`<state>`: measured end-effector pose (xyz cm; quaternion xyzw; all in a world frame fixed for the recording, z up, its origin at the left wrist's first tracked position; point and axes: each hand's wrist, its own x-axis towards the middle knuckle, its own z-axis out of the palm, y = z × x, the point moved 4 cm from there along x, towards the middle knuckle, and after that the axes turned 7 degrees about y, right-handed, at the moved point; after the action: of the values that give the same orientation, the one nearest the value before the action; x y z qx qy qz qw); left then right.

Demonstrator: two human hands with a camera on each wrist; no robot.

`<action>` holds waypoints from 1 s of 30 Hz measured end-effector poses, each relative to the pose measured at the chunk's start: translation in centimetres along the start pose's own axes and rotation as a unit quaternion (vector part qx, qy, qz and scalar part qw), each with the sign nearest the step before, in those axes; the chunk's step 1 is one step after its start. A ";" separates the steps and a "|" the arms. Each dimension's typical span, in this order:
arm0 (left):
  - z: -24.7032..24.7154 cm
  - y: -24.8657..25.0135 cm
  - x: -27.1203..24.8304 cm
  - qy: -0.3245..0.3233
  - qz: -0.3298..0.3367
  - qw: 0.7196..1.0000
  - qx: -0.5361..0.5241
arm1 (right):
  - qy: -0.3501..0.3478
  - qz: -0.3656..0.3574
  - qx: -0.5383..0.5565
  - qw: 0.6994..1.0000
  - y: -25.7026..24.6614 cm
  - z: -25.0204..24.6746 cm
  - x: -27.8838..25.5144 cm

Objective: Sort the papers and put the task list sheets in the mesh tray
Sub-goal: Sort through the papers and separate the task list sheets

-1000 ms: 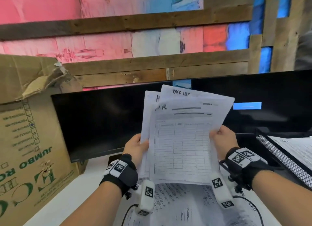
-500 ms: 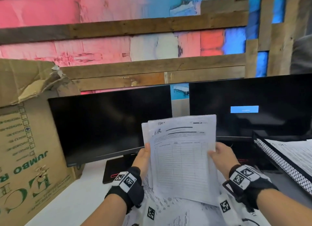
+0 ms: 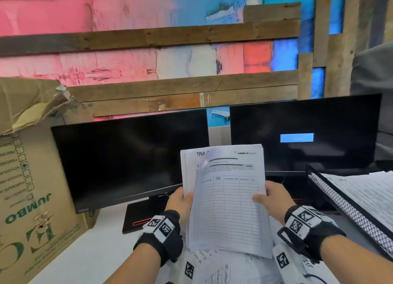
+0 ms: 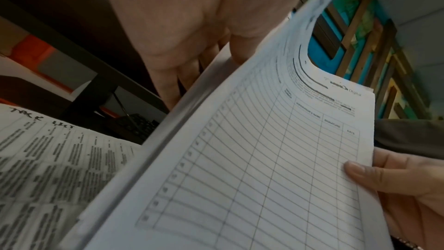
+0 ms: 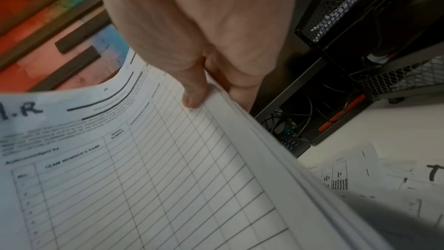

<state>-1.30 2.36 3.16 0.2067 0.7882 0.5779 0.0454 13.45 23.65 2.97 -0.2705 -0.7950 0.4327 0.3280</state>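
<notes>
Left hand [image 3: 180, 201]: pinched the left edge of the white printed paper stack [image 3: 225, 201].
Right hand [image 3: 274, 198]: thumb over the front sheet, gripping the right edge.
Stack: upright between both grips, above loose sheets [image 3: 229, 269] on the white table [image 3: 95, 247].
Black mesh tray [image 3: 348, 211]: right of the right grip, holding papers.

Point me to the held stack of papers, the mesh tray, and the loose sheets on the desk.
held stack of papers [image 3: 227, 207], head view, on the front sheet's table grid.
mesh tray [image 3: 348, 211], head view, on its mesh front wall.
loose sheets on the desk [image 4: 48, 159], left wrist view, on the printed text.
</notes>
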 end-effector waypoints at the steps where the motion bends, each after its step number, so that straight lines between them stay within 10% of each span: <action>1: 0.0 0.2 0.1 0.008 0.011 1.000 0.000 | 0.008 -0.001 0.004 1.000 0.0 -0.3 -0.1; 16: 7.6 8.5 -2.2 0.015 0.094 0.980 -0.172 | 0.152 -0.017 0.026 0.988 -1.4 -12.8 -1.9; 26: 14.0 10.4 -3.6 -0.122 0.032 0.987 -0.097 | 0.201 0.042 -0.003 0.979 1.8 -17.3 -3.4; 30: 14.0 9.6 -3.5 -0.112 0.110 0.987 -0.040 | 0.200 0.052 -0.029 0.978 2.5 -17.4 -3.2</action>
<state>8.86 15.86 6.95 0.3539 0.7270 0.5833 0.0777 29.03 31.45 7.06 -0.4017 -0.7105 0.3634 0.4492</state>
